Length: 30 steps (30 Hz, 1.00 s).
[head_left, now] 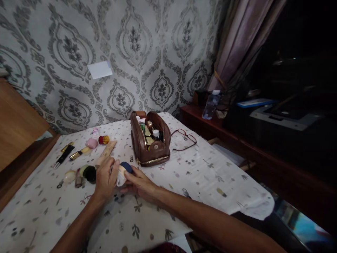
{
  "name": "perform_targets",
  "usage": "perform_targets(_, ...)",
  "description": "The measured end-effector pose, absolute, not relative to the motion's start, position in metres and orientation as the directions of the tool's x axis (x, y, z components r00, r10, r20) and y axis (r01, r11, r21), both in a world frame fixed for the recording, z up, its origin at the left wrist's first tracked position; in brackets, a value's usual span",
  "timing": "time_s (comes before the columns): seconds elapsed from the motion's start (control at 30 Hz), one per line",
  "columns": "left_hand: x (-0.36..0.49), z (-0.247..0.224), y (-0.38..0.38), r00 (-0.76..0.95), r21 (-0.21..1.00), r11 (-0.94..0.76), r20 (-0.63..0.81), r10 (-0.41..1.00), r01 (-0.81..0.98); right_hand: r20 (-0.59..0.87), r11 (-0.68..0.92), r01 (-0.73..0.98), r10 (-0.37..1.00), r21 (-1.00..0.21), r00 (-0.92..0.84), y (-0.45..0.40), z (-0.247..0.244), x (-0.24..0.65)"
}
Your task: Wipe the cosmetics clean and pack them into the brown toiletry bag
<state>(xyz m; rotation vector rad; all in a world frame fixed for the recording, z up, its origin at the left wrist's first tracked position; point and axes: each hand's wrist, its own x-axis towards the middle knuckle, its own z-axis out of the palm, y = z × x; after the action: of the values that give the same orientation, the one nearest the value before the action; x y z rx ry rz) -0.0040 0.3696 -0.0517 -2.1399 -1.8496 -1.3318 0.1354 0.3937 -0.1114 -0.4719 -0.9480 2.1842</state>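
A small jar with a dark blue lid is held in front of me, low over the table. My right hand grips it from the right, thumb against its side. My left hand is closed from the other side on a white cloth or tissue pressed against the jar. Just left of that hand lie a dark round container and a beige tube. Beyond the hands stands an open brown toiletry bag, filled with bottles, including a white-capped bottle.
Several cosmetics lie on the left, among them a pink container, a red-and-yellow jar and a black tube. Red-framed glasses rest right of the bag. A water bottle stands on the dark red ledge.
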Motion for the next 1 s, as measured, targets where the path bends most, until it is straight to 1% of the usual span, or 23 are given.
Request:
perform_targets(0.07,-0.009,-0.054,0.368,-0.142,0.617,-0.296,0.560,0.817,0.729,-0.042,-0.465,-0.450,0.729,-0.762,-0.683,0.392,-0.108,0.135)
perform_targets(0.13,-0.015,-0.058,0.367,-0.241,0.751,-0.274,0.497,0.834,0.602,-0.030,-0.428,-0.442,0.744,-0.788,-0.667,0.390,-0.106,0.133)
perform_targets(0.2,-0.017,-0.063,0.366,-0.344,0.864,-0.240,0.411,0.844,0.443,-0.021,-0.386,-0.427,0.761,-0.818,-0.648,0.390,-0.105,0.131)
perform_targets(0.27,-0.016,-0.070,0.368,-0.434,0.943,-0.220,0.311,0.846,0.248,-0.010,-0.333,-0.398,0.777,-0.855,-0.629,0.391,-0.104,0.129)
perform_targets(0.33,-0.011,-0.076,0.371,-0.485,0.979,-0.205,0.184,0.855,0.010,0.006,-0.268,-0.363,0.798,-0.893,-0.602,0.393,-0.104,0.127)
perform_targets(0.37,-0.007,-0.079,0.372,-0.489,0.975,-0.193,0.115,0.865,-0.113,0.019,-0.232,-0.347,0.807,-0.909,-0.590,0.394,-0.104,0.127)
perform_targets(0.43,0.000,-0.083,0.373,-0.455,0.935,-0.151,-0.013,0.890,-0.322,0.054,-0.163,-0.328,0.826,-0.931,-0.561,0.397,-0.104,0.126)
perform_targets(0.5,0.007,-0.085,0.372,-0.409,0.887,-0.116,-0.088,0.908,-0.448,0.082,-0.092,-0.306,0.855,-0.947,-0.512,0.400,-0.104,0.126)
perform_targets(0.6,0.013,-0.086,0.369,-0.377,0.859,-0.094,-0.120,0.918,-0.503,0.108,0.005,-0.234,0.898,-0.972,-0.426,0.403,-0.106,0.127)
perform_targets(0.7,0.013,-0.089,0.368,-0.376,0.889,-0.085,-0.102,0.921,-0.449,0.173,0.136,-0.122,0.907,-0.983,-0.383,0.402,-0.104,0.129)
perform_targets(0.8,0.009,-0.092,0.369,-0.371,0.904,-0.038,-0.136,0.919,-0.425,0.249,0.260,-0.020,0.899,-0.965,-0.360,0.398,-0.102,0.131)
perform_targets(1.0,0.004,-0.091,0.372,-0.303,0.814,0.008,-0.225,0.926,-0.581,0.342,0.391,0.052,0.855,-0.919,-0.389,0.395,-0.103,0.134)
